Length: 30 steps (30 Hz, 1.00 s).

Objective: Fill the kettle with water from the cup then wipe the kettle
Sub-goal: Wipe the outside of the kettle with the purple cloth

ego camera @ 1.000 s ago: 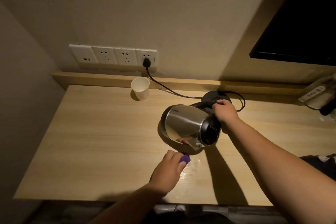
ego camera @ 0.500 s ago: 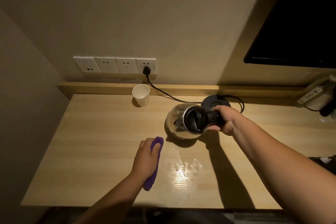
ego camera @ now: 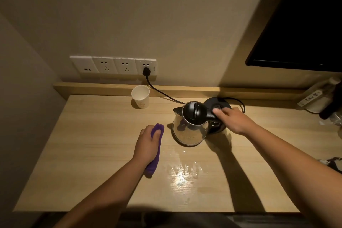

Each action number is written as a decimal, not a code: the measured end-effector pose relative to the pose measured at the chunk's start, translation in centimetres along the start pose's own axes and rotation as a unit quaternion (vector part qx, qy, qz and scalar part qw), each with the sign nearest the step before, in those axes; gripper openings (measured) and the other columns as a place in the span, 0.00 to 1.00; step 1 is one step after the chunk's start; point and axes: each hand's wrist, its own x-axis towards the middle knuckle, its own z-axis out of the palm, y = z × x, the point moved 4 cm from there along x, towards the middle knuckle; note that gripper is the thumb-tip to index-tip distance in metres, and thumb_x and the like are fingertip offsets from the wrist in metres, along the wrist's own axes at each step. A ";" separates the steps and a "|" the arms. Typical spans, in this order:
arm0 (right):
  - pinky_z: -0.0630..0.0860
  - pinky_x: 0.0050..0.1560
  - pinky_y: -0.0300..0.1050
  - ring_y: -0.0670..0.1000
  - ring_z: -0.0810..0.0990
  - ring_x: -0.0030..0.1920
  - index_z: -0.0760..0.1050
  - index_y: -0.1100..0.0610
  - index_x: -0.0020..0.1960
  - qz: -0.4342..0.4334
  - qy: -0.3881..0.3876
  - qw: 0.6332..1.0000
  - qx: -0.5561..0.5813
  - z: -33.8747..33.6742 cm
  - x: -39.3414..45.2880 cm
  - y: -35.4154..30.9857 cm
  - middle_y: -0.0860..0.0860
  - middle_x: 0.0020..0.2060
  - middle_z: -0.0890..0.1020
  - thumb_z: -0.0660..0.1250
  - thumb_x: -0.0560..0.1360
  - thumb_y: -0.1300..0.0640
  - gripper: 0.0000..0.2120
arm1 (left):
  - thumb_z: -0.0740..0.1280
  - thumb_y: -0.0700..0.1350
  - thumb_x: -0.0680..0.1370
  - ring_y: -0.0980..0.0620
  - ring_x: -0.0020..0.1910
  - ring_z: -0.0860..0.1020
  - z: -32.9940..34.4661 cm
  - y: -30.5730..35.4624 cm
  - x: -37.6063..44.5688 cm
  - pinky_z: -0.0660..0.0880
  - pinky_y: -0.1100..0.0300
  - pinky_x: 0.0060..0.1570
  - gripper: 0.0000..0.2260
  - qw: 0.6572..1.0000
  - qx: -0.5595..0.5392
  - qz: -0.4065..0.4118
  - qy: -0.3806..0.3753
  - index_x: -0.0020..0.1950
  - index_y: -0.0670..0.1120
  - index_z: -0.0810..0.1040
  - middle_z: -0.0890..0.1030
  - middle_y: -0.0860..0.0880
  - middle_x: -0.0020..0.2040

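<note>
The kettle [ego camera: 190,126] stands upright on the wooden counter [ego camera: 88,153], lid closed, just beside its black base [ego camera: 221,103] and not on it. The right hand [ego camera: 233,119] reaches to the kettle's black handle at the side; its fingers lie on or around the handle, but whether that grip is closed tight or only resting there I cannot tell. The left hand [ego camera: 148,144] lies flat on the counter near the kettle's left side, its grip closed over a purple cloth [ego camera: 156,151] that runs out both ahead of the fingers and back under the wrist. The paper cup [ego camera: 140,99] stands upright well apart, near the back ledge, and looks empty from above, which suggests the pouring is finished. A wet sheen [ego camera: 182,174] spreads over the counter in front of the kettle, close to the cloth's near end. Judging by this, the filling is done and the wiping is the step in hand; the cloth is not touching the kettle now, so how much of the steel body is already wiped cannot be read. The kettle is also not seated on its base, and the spill remains.
</note>
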 end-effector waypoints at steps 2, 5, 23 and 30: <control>0.77 0.53 0.54 0.53 0.78 0.51 0.73 0.54 0.58 -0.074 -0.010 0.997 -0.008 0.4 -0.2 -0.6 0.53 0.53 0.78 0.59 0.76 0.32 0.26 | 0.58 0.52 0.82 0.53 0.50 0.75 0.1 0.1 0.2 0.73 0.57 0.47 0.12 1.000 0.002 -0.002 -0.003 0.63 0.51 0.70 0.74 0.51 0.57; 0.78 0.43 0.53 0.51 0.79 0.41 0.71 0.53 0.51 -0.088 -0.011 0.996 0.025 2.2 -0.9 -1.0 0.52 0.42 0.80 0.67 0.73 0.36 0.21 | 0.58 0.52 0.82 0.54 0.49 0.75 0.5 0.5 0.2 0.74 0.57 0.47 0.10 1.000 -0.010 -0.003 -0.007 0.62 0.52 0.70 0.74 0.51 0.56; 0.75 0.52 0.53 0.54 0.76 0.43 0.78 0.59 0.56 0.049 -0.009 0.848 0.528 8.3 -3.6 3.7 0.50 0.37 0.80 0.69 0.77 0.56 0.10 | 0.59 0.52 0.82 0.54 0.53 0.75 1.2 9.6 2.2 0.74 0.61 0.48 0.14 0.991 -0.036 0.129 0.024 0.65 0.50 0.70 0.74 0.51 0.58; 0.78 0.57 0.55 0.57 0.81 0.53 0.79 0.54 0.55 0.041 0.000 0.867 0.497 8.7 -3.7 4.1 0.57 0.50 0.83 0.72 0.75 0.55 0.10 | 0.57 0.53 0.82 0.52 0.49 0.75 4.2 13.8 1.5 0.78 0.55 0.46 0.14 0.957 0.141 0.253 0.026 0.65 0.50 0.70 0.71 0.49 0.59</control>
